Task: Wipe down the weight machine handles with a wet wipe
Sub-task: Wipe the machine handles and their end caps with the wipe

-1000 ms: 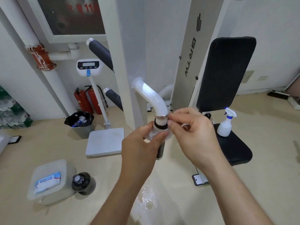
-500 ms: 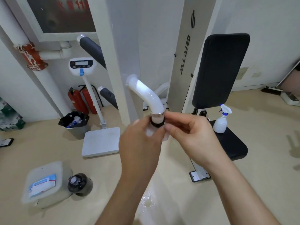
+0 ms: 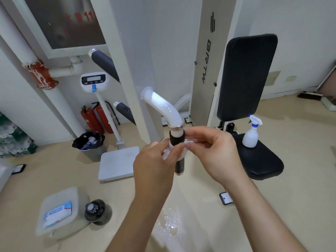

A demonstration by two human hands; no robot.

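The wet wipe (image 3: 182, 155) is wrapped round the black grip of the weight machine handle (image 3: 177, 138). It now sits a little below the metal collar, where half a second ago it was right under it. The left hand (image 3: 154, 162) pinches the wipe against the grip. The right hand (image 3: 212, 148) pinches what seems to be its loose end, now drawn slightly rightward. A spray bottle (image 3: 251, 135) stands on the black seat (image 3: 263, 160). A lidded wipe tub (image 3: 58, 211) sits on the floor, well apart.
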